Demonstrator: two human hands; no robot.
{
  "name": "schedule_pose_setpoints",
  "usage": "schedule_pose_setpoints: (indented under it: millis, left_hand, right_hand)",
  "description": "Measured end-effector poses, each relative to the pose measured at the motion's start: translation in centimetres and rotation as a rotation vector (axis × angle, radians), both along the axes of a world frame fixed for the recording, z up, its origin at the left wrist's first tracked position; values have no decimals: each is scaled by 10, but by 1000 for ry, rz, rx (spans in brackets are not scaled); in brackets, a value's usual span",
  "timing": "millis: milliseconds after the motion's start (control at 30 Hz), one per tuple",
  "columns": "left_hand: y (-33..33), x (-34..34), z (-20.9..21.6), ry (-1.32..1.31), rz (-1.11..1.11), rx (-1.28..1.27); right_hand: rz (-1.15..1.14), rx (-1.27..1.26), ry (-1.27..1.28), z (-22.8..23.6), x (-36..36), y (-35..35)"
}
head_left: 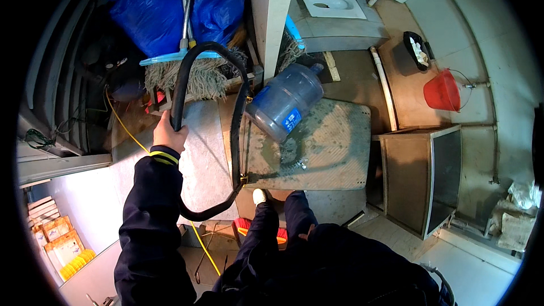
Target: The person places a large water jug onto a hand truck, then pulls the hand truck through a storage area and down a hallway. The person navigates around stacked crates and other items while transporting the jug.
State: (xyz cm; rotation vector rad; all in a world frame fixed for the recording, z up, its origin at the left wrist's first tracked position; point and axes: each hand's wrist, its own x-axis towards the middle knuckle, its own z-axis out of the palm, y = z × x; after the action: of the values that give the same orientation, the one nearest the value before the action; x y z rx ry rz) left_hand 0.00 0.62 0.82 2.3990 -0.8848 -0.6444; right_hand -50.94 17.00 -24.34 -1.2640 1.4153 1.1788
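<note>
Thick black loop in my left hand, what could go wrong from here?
Your left hand grips the thick black loop, which might knock the large translucent blue plastic bottle; lying on its side, that could roll.

The ribbed grey-brown mat has dark patches that look wet, so the pale shoe near its edge might slip.

The thin yellow cord running left of the shoe could catch a foot.

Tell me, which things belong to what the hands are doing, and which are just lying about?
Seemingly part of the job:
black loop, gripped by the left hand
ribbed platform beside the loop
large bluish bottle, lying on the platform

Seemingly just about:
mop
blue bags
red bucket
black bin
</note>
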Motion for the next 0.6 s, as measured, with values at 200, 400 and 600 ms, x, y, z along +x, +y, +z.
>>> schedule_pose_setpoints:
  millis: [200,400,600]
  left_hand:
    - [1,0,2,7,8,12]
    - [-2,-3,7,39,23,23]
    - [-1,-4,7,32,31,34]
  right_hand:
    - [19,8,32,0,3,0]
    - [22,-7,26,0,2,-1]
    - [26,5,19,-1,3,-1]
